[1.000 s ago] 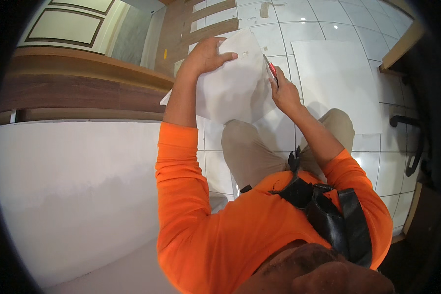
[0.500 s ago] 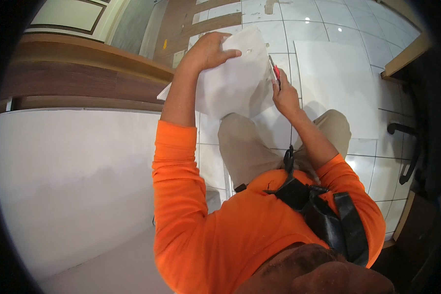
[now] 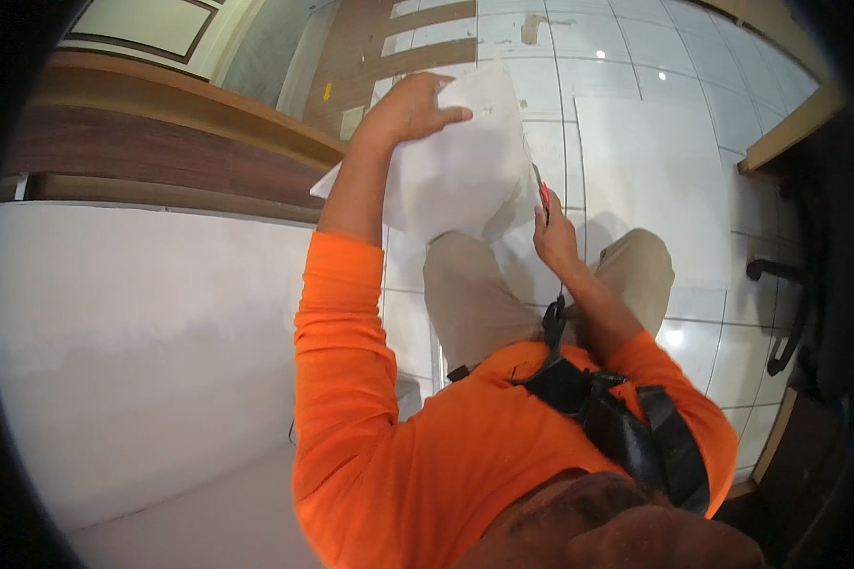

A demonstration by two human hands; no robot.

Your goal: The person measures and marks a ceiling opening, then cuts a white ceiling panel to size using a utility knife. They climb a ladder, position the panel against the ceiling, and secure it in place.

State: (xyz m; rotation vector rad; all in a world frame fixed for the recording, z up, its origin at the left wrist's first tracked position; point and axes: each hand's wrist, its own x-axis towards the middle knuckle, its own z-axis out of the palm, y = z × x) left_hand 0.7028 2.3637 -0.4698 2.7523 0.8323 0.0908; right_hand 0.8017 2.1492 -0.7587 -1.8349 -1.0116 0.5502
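A stiff white panel [image 3: 460,175] stands tilted in front of my knees, with a rough, chipped edge on its right side. My left hand [image 3: 410,112] is closed over the panel's upper left edge, its thumb lying on the near face and its other fingers out of sight behind. Along the right edge, my right hand [image 3: 556,237] is wrapped round a red and black utility knife [image 3: 544,193]. The knife's thin tip points up and lies close against that edge; whether it touches cannot be made out.
On the tiled floor [image 3: 598,71] at right lies a large white sheet [image 3: 655,180]. A wooden ledge [image 3: 161,161] and a white surface [image 3: 142,303] run along my left. Dark chair legs [image 3: 778,273] stand at far right, with brown strips [image 3: 427,52] on the floor ahead.
My right hand has drawn the utility knife down along the panel's right edge, toward me. My left hand keeps its hold on the panel; the whole view has shifted slightly.
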